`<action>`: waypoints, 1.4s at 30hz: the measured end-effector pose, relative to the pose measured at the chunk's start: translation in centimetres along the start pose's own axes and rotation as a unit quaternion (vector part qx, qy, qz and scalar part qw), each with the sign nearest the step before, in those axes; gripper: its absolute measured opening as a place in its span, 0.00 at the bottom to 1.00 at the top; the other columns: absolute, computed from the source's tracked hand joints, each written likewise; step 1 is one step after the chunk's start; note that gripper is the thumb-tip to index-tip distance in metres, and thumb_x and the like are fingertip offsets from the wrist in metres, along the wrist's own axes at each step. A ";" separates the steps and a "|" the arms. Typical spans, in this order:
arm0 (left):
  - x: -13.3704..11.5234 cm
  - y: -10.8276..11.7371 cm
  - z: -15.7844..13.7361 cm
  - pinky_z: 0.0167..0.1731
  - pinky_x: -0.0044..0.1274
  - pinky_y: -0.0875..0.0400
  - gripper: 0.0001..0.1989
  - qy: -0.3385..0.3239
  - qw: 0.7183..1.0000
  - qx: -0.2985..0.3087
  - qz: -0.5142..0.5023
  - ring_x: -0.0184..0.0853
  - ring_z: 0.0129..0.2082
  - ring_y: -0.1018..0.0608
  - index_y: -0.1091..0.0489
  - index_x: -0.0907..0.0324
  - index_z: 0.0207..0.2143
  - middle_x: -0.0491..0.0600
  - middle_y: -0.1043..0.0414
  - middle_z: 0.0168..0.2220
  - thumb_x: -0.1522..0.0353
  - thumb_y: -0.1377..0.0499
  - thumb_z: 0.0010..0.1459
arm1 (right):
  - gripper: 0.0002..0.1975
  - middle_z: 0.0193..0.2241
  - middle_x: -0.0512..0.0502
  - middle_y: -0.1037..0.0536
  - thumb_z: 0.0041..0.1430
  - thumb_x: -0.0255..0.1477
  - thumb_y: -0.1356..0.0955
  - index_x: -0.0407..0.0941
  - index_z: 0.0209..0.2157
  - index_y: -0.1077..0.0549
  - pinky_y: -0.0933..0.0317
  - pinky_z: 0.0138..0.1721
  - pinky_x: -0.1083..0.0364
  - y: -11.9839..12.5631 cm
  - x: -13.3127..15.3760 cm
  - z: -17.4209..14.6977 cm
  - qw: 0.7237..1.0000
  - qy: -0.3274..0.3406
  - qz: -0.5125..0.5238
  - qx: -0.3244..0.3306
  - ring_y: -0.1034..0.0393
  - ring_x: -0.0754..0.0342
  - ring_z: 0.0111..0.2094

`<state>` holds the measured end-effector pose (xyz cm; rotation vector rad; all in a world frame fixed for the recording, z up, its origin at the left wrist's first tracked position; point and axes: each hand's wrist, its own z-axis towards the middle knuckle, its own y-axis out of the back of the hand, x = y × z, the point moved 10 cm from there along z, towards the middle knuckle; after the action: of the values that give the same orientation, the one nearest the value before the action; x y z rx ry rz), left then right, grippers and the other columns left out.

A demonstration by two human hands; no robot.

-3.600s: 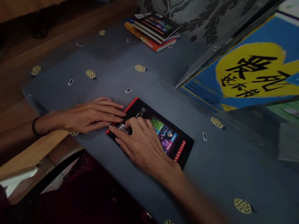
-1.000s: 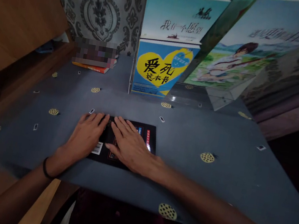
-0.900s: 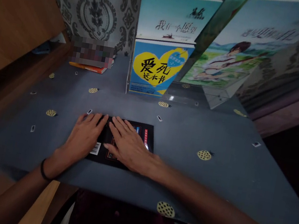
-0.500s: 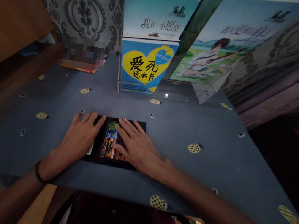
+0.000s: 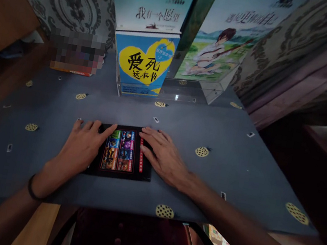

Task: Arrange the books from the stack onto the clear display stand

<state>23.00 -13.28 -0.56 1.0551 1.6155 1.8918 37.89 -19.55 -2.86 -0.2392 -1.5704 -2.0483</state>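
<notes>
A flat black item [image 5: 123, 149], perhaps a thin book or a booklet, lies near the front edge of the table. A grid of small coloured pictures fills its middle, with a red strip of white lettering to the right. My left hand [image 5: 84, 142] rests over its left side, fingers spread and thumb reaching to the top edge. On the right side lies my right hand [image 5: 165, 156], palm down with its fingers stretched out. Neither hand grips anything. A dark band circles my left wrist. Both ends of the item are partly hidden under the hands.
A clear stand at the back holds a blue book with a yellow heart [image 5: 143, 64] and a teal-white book [image 5: 152, 6]. A book with a guitar player [image 5: 218, 52] stands to the right. Blurred-out books [image 5: 76, 54] lie back left. A pineapple-patterned cloth [image 5: 188, 127] covers the table.
My right hand has slid right across the black item, uncovering the picture grid and the red strip. The left hand stays over the left side. The whole view has shifted slightly.
</notes>
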 end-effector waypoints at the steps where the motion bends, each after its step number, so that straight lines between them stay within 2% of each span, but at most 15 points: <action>1: -0.5 0.2 0.4 0.51 0.47 0.31 0.33 -0.006 1.000 0.001 -0.006 0.50 0.46 0.22 0.40 0.54 0.67 0.59 0.25 0.49 0.81 0.53 0.60 | 0.20 0.58 0.37 0.25 0.74 0.33 0.42 0.45 0.60 0.30 0.39 0.62 0.36 0.4 -0.3 0.1 1.000 -0.007 0.024 -0.011 0.32 0.45 0.61; 4: -3.0 0.8 1.8 0.53 0.49 0.33 0.31 -0.061 0.996 -0.004 -0.062 0.54 0.57 0.26 0.41 0.60 0.67 0.62 0.31 0.61 0.80 0.53 0.61 | 0.20 0.54 0.39 0.22 0.74 0.33 0.43 0.46 0.59 0.30 0.34 0.58 0.40 1.3 -1.4 0.2 0.995 -0.024 0.091 -0.035 0.29 0.46 0.57; 8: -6.8 0.9 3.2 0.60 0.46 0.37 0.34 -0.159 0.978 0.000 -0.134 0.48 0.68 0.36 0.46 0.62 0.68 0.59 0.39 0.68 0.81 0.52 0.58 | 0.20 0.53 0.41 0.22 0.73 0.31 0.44 0.47 0.60 0.30 0.34 0.57 0.40 1.6 -2.3 0.2 0.990 -0.033 0.132 -0.044 0.29 0.46 0.55; 12: -8.2 0.8 4.4 0.62 0.44 0.37 0.34 -0.178 0.973 -0.005 -0.147 0.47 0.68 0.36 0.45 0.66 0.67 0.60 0.39 0.68 0.82 0.53 0.57 | 0.21 0.55 0.40 0.23 0.72 0.29 0.44 0.47 0.61 0.32 0.35 0.59 0.38 1.6 -3.1 0.0 0.988 -0.048 0.133 -0.057 0.30 0.46 0.57; 16: -8.5 0.8 5.2 0.59 0.42 0.33 0.28 -0.177 0.974 -0.008 -0.138 0.46 0.63 0.29 0.39 0.69 0.64 0.63 0.34 0.65 0.81 0.55 0.61 | 0.20 0.54 0.39 0.23 0.71 0.26 0.43 0.46 0.60 0.33 0.36 0.59 0.38 1.6 -3.4 0.0 0.987 -0.055 0.139 -0.059 0.31 0.46 0.57; 18: -8.7 0.9 5.2 0.59 0.42 0.33 0.26 -0.183 0.974 -0.013 -0.131 0.47 0.63 0.29 0.39 0.69 0.63 0.63 0.34 0.64 0.80 0.56 0.65 | 0.20 0.53 0.39 0.23 0.70 0.25 0.43 0.47 0.59 0.32 0.36 0.59 0.38 1.6 -3.4 0.1 0.987 -0.056 0.142 -0.058 0.31 0.46 0.56; 20: -8.9 1.1 4.7 0.59 0.45 0.34 0.22 -0.185 0.975 -0.025 -0.123 0.49 0.65 0.31 0.39 0.69 0.64 0.64 0.35 0.65 0.75 0.56 0.70 | 0.20 0.53 0.39 0.23 0.69 0.24 0.43 0.46 0.59 0.32 0.35 0.58 0.38 1.6 -3.4 0.1 0.987 -0.055 0.142 -0.058 0.31 0.46 0.55; 22: -9.1 1.5 3.6 0.59 0.48 0.35 0.22 -0.185 0.974 -0.044 -0.120 0.52 0.66 0.34 0.39 0.69 0.63 0.65 0.36 0.66 0.67 0.56 0.74 | 0.20 0.52 0.39 0.23 0.69 0.23 0.43 0.46 0.58 0.32 0.35 0.57 0.39 1.6 -3.3 0.1 0.987 -0.051 0.140 -0.059 0.31 0.45 0.54; 25: -9.0 2.1 1.0 0.59 0.49 0.35 0.28 -0.181 0.974 -0.065 -0.121 0.53 0.62 0.30 0.36 0.65 0.62 0.65 0.33 0.62 0.54 0.54 0.73 | 0.20 0.50 0.40 0.22 0.69 0.22 0.43 0.47 0.57 0.31 0.34 0.55 0.40 1.7 -3.2 0.1 0.988 -0.037 0.138 -0.063 0.31 0.45 0.52; 29: -7.4 1.7 -1.9 0.55 0.47 0.31 0.31 -0.157 0.979 -0.073 -0.105 0.53 0.59 0.28 0.35 0.62 0.61 0.64 0.30 0.58 0.49 0.54 0.70 | 0.22 0.49 0.41 0.22 0.68 0.21 0.42 0.47 0.58 0.30 0.34 0.54 0.40 1.5 -3.0 0.1 0.991 -0.019 0.122 -0.059 0.31 0.44 0.51; 33: -6.7 0.6 -3.3 0.58 0.47 0.33 0.31 -0.178 0.980 -0.069 -0.059 0.54 0.64 0.31 0.39 0.63 0.64 0.67 0.35 0.64 0.50 0.54 0.71 | 0.23 0.47 0.41 0.22 0.66 0.18 0.42 0.46 0.57 0.28 0.34 0.53 0.42 1.4 -2.4 0.3 0.995 -0.005 0.089 -0.044 0.31 0.45 0.48; 36: -7.4 -0.1 -3.9 0.60 0.48 0.34 0.29 -0.211 0.975 -0.065 -0.016 0.57 0.66 0.33 0.41 0.65 0.66 0.70 0.39 0.66 0.56 0.52 0.72 | 0.22 0.51 0.40 0.23 0.66 0.17 0.42 0.44 0.55 0.27 0.35 0.55 0.43 1.3 -2.0 0.4 0.997 0.000 0.071 -0.035 0.32 0.45 0.50; 39: -8.1 0.3 -4.7 0.57 0.46 0.30 0.25 -0.235 0.968 -0.087 0.003 0.58 0.64 0.31 0.42 0.64 0.67 0.70 0.34 0.63 0.65 0.49 0.72 | 0.23 0.54 0.39 0.24 0.65 0.16 0.42 0.43 0.55 0.26 0.35 0.57 0.43 1.1 -2.0 0.3 0.998 -0.001 0.057 -0.025 0.33 0.45 0.52; 42: -8.1 1.6 -5.3 0.55 0.40 0.26 0.25 -0.245 0.962 -0.121 0.001 0.53 0.60 0.25 0.41 0.65 0.66 0.66 0.28 0.59 0.76 0.52 0.68 | 0.25 0.56 0.41 0.26 0.63 0.16 0.42 0.44 0.57 0.27 0.35 0.57 0.42 0.7 -2.2 0.3 0.999 0.002 0.050 -0.018 0.34 0.45 0.53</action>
<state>24.13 -23.00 -1.33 1.2871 1.0750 1.6081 40.02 -18.75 -3.15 -0.3200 -1.4914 -1.9999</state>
